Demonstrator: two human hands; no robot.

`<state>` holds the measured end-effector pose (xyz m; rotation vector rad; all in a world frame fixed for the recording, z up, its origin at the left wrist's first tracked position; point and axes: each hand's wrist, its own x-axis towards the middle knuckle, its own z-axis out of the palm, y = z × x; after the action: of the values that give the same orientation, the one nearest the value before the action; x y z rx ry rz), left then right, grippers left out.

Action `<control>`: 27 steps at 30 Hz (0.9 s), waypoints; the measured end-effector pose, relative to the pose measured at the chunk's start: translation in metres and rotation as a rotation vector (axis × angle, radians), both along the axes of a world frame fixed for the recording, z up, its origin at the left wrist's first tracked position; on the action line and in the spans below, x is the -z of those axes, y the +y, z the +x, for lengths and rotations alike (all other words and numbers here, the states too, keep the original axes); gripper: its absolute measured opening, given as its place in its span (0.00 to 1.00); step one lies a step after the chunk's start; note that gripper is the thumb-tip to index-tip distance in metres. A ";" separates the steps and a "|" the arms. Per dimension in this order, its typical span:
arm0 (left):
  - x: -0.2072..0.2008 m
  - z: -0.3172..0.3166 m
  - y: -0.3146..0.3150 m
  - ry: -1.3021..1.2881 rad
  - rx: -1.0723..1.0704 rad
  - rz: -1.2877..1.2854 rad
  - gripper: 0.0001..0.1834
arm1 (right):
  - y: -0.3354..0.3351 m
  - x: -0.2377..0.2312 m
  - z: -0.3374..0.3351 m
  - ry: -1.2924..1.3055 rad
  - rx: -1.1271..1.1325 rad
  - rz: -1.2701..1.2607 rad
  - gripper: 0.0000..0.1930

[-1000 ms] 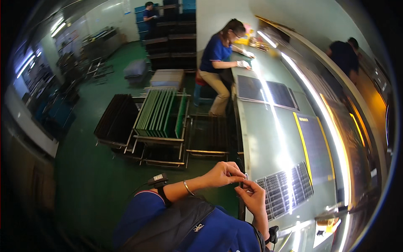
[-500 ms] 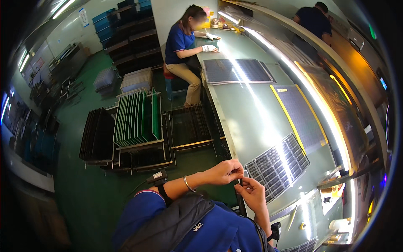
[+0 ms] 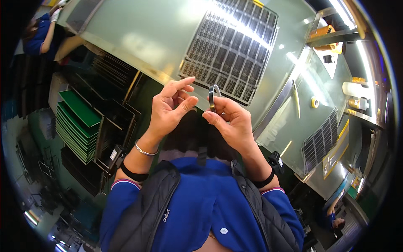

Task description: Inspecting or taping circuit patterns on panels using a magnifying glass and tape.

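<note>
Centrally, the right hand pinched a dark tape roll upright between thumb and fingers, above the blue shirt. Just beside it, the left hand was open, fingers apart, holding nothing. A gridded panel lay on the table beyond.

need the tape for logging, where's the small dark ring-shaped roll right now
In the head view the small dark tape roll is centre frame, pinched edge-on in the right hand, beside the left hand, before the gridded solar cell panel.
</note>
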<state>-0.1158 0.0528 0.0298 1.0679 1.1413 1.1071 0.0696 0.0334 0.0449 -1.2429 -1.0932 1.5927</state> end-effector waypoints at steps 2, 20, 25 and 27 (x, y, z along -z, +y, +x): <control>0.014 0.009 0.008 -0.044 0.150 -0.004 0.27 | 0.000 0.020 0.009 -0.054 0.000 0.049 0.15; 0.052 0.026 0.018 0.144 0.241 0.248 0.11 | 0.001 0.045 0.025 -0.326 -0.131 0.257 0.18; 0.054 0.018 0.008 0.124 0.214 0.184 0.07 | 0.001 0.040 0.021 -0.323 -0.190 0.250 0.21; 0.056 0.016 0.005 0.107 0.227 0.147 0.07 | 0.002 0.042 0.018 -0.311 -0.190 0.294 0.21</control>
<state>-0.0996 0.0578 -0.0266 1.3495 1.0046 0.9746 0.0873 0.0352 0.0032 -1.2393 -1.6210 1.3369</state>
